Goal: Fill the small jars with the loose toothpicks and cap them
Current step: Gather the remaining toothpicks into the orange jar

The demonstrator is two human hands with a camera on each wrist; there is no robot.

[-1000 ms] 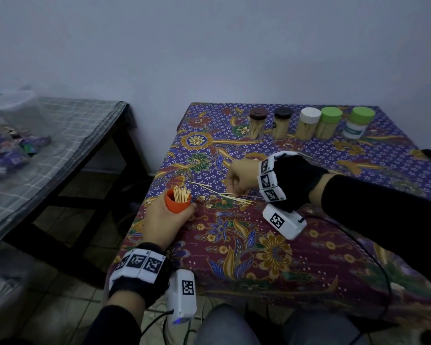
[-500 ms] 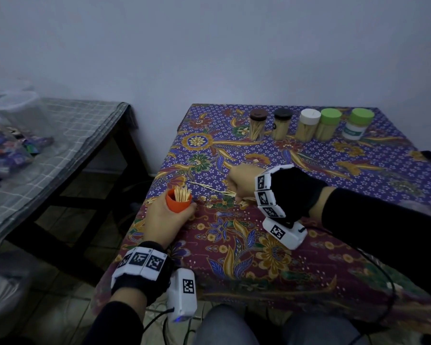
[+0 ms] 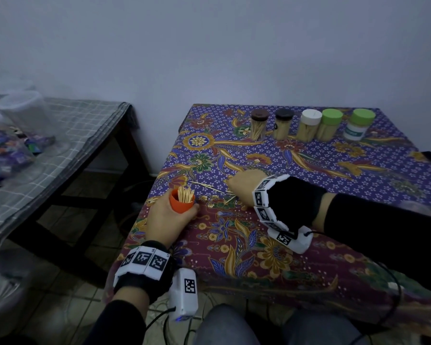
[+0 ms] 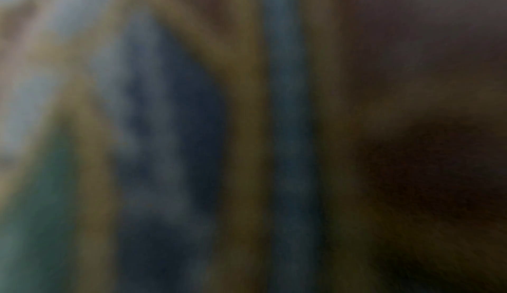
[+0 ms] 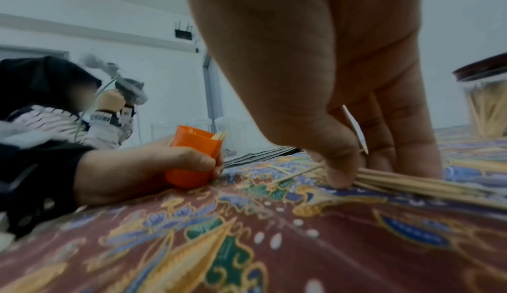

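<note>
A floral batik tablecloth in purple, maroon and gold covers the work table. To its left stands a dark wooden side table under a grey checked cloth, carrying clear plastic containers and a blurred heap of colourful packets. A pale wall rises behind, and tiled floor lies below.

Orange jar: small, open-topped, no cap on, roughly upright, near-left part of table, packed with toothpicks sticking out above the rim. Loose toothpicks: thin pale wooden sticks lying flat on the patterned cloth just right of the orange jar; some scattered, some gathered into a rough bundle. Far edge: row of five capped jars, upright, caps brown, dark, white, green, green; four look full of toothpicks, the rightmost is labelled and its contents are unclear.
</note>
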